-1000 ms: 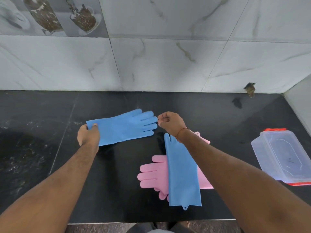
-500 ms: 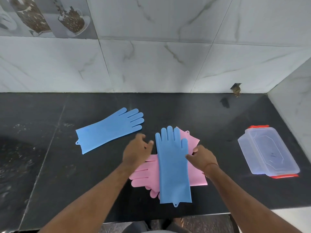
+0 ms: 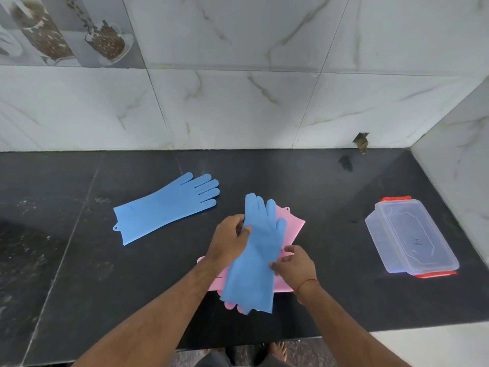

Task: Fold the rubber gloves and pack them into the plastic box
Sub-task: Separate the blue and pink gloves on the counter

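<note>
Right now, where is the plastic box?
In the head view the plastic box sits lid-on at the right side of the black counter, near the side wall, clear of the gloves.

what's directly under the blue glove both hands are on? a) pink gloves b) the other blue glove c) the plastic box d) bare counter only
a: the held blue glove lies across pink gloves, whose edges show on both sides of it.
</note>
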A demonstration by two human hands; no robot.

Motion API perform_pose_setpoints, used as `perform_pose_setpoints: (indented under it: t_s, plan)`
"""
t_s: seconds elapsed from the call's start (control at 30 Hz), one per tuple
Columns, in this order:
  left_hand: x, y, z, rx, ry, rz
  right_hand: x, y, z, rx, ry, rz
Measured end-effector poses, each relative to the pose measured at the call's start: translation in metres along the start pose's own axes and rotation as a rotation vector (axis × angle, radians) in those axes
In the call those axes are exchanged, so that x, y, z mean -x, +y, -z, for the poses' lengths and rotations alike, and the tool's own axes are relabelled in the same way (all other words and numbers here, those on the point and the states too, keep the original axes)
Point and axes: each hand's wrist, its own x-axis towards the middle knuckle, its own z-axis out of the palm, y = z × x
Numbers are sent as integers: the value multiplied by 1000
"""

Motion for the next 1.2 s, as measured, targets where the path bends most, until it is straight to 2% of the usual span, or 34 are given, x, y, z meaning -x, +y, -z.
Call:
perform_pose_setpoints:
  t_s: [0.07,0.17,0.43,0.63,0.8,0.9,0.97,1.03,1.1,1.2]
  plan:
    - [-5,1,9,13,51,-43,5,-7,-8,-142,-39,6]
    - [-19,1,34,54,93,-56,10,-25,-18,-209,-106,68]
    - [-66,-34,133,42,168,58,15,-41,-20,-91,-146,196]
    - [-91,-74,194,-128,222,64,11,-22,-8,-36,-86,189]
    - [-105,-93,200,-133,255,165,3,-15,8,95,-22,221]
    - [-101,-89,171,-429,230,209,-3,-10,20,274,13,315]
    - [-84,-79,148,-592,266,91,-8,-8,28,459,50,386]
    - [-61,-68,126,-631,256,-113,-13,-6,34,619,41,409]
    - [-36,-61,106,-598,167,-270,-15,-5,38,701,3,399]
    - [-4,-56,86,-573,-41,-297,-18,-2,39,804,-18,414]
